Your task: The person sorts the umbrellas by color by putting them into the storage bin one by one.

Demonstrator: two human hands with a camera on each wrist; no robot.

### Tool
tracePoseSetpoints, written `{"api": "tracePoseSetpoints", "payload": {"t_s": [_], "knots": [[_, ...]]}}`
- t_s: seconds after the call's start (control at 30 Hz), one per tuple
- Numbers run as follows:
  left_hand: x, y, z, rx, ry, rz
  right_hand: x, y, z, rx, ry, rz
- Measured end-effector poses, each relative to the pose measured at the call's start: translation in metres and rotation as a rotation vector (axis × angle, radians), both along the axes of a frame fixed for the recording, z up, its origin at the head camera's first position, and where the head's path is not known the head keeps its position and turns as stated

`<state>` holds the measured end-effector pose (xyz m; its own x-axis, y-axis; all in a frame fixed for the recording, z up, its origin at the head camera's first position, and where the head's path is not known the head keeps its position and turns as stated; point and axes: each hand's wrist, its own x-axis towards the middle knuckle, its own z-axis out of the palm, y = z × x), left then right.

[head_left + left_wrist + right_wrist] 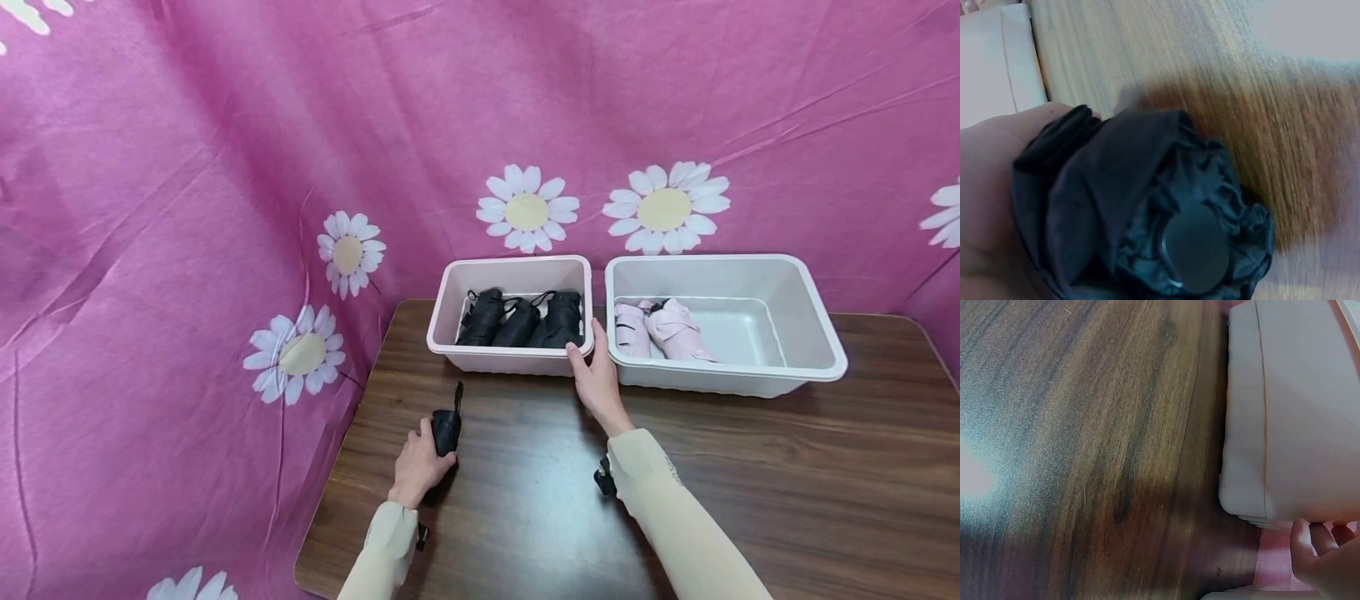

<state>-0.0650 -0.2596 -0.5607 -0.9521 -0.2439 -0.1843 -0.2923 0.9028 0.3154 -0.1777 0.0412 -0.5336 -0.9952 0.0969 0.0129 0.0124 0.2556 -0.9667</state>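
Note:
My left hand point(420, 464) grips a black folded umbrella point(446, 431) at the left part of the table, its wrist strap pointing away. In the left wrist view the umbrella's round end point(1196, 249) and gathered cloth fill the foreground. My right hand point(600, 390) holds the front right corner of the smaller white bin point(495, 361), thumb at the rim and fingers along the side wall. Three black folded umbrellas point(517, 325) lie side by side inside that bin. In the right wrist view my right fingers point(1302, 547) curl against the bin's wall point(1310, 425).
A larger white bin point(727, 382) stands just to the right, with two pink folded umbrellas point(678, 329) at its left end. Both bins are at the back of the wooden table point(540, 467). A pink cloth point(450, 125) with daisies hangs behind and at the left.

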Motion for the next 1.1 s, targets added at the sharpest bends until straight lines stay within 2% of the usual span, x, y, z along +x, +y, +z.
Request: {"api": "tracePoseSetpoints", "payload": {"t_s": [0.33, 0.53, 0.67, 0.87, 1.1], "knots": [[-0.001, 0.003, 0.006, 0.045, -0.013, -0.007, 0.001, 0.000, 0.001, 0.003, -0.011, -0.003], [-0.004, 0.008, 0.015, 0.050, 0.061, -0.034, 0.001, 0.000, 0.001, 0.007, -0.014, -0.002], [-0.006, 0.012, 0.027, 0.054, 0.082, -0.055, 0.001, 0.000, 0.001, 0.013, -0.014, 0.001], [-0.009, 0.020, 0.046, 0.075, 0.126, -0.121, 0.001, 0.000, 0.000, 0.012, -0.008, -0.001], [-0.011, 0.027, 0.068, 0.139, 0.153, -0.176, 0.001, 0.000, 0.001, 0.006, 0.001, -0.002]]}}
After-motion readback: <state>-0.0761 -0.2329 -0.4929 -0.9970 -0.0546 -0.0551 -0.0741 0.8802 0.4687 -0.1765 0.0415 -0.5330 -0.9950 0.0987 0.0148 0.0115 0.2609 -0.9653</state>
